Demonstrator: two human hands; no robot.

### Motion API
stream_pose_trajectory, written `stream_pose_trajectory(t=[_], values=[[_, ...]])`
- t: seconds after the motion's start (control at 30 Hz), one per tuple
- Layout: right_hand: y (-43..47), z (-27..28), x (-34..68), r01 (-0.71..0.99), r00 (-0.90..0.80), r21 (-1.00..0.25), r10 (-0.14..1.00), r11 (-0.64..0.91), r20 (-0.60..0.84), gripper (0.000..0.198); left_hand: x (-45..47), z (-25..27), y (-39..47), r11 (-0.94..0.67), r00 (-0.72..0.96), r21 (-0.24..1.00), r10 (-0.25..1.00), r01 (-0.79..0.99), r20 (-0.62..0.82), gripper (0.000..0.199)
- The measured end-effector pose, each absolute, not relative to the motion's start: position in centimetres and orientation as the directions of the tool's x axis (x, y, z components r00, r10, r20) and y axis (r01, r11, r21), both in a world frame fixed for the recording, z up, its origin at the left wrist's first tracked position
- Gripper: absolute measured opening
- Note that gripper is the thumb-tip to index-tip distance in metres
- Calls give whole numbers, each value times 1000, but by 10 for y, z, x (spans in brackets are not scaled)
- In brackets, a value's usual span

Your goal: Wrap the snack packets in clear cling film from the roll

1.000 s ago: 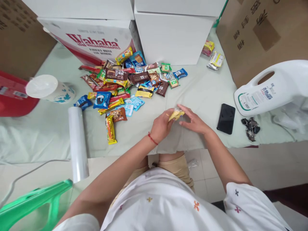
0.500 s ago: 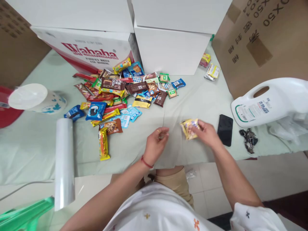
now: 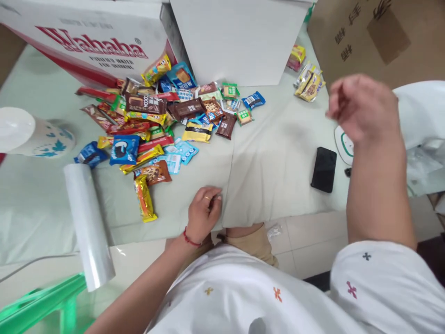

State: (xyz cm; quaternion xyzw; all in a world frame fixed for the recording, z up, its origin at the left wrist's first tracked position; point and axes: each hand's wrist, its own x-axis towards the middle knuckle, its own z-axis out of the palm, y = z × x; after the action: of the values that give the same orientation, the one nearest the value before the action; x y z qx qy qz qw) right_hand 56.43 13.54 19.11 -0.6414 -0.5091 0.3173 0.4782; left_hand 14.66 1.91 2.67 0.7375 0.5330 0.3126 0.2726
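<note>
My left hand point(image 3: 206, 209) rests near the front edge of the cloth-covered table, fingers curled in and nothing visible in them. Raised over the white jug point(image 3: 417, 109) at the right is my right hand point(image 3: 365, 109), its fingers loosely bent with no packet in them. Left of that hand, a yellow snack packet point(image 3: 311, 87) lies on other small packets by the cardboard box. A red and yellow packet point(image 3: 296, 57) sits just behind. Several mixed wrapped snacks, among them a brown cocoa packet point(image 3: 146, 103) and a gold-wrapped bar point(image 3: 144, 199), are heaped left of centre.
A Wahaba-printed white carton point(image 3: 93, 44) and a plain white box point(image 3: 236, 41) stand behind the heap. A black phone point(image 3: 324, 170) lies at right. On the left are a paper cup point(image 3: 52, 138) and a clear film roll point(image 3: 89, 227). A brown cardboard box point(image 3: 417, 41) borders the right.
My right hand has carried the yellow packet to the far right, let go of it onto the packets there and moved off right. My left hand has lowered toward the table edge. The view has shifted.
</note>
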Motion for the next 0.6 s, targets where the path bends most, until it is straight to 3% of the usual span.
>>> stream_pose_trajectory(t=[0.07,0.1,0.17,0.2,0.37,0.5,0.6], values=[[47,182,549,320,46,-933,987,-161,-155,26,148,25,20,-282,234,730,957,622,170,21],[5,169,541,323,-187,-901,914,-290,-361,26,149,24,20,-279,232,732,958,622,168,21],[-67,128,524,412,-560,-737,490,-536,-668,22,149,25,19,-270,225,746,960,609,164,21],[-94,102,515,434,-568,-668,391,-605,-724,20,149,26,17,-264,212,757,963,598,169,21],[-137,-23,482,472,-181,-564,551,-678,-814,20,137,44,-16,-273,113,768,960,579,256,18],[-113,-67,475,427,87,-632,725,-646,-683,37,103,61,-63,-352,162,698,932,624,325,16],[-99,-80,466,396,184,-735,831,-551,-524,41,68,65,-100,-303,138,669,947,679,289,15]])
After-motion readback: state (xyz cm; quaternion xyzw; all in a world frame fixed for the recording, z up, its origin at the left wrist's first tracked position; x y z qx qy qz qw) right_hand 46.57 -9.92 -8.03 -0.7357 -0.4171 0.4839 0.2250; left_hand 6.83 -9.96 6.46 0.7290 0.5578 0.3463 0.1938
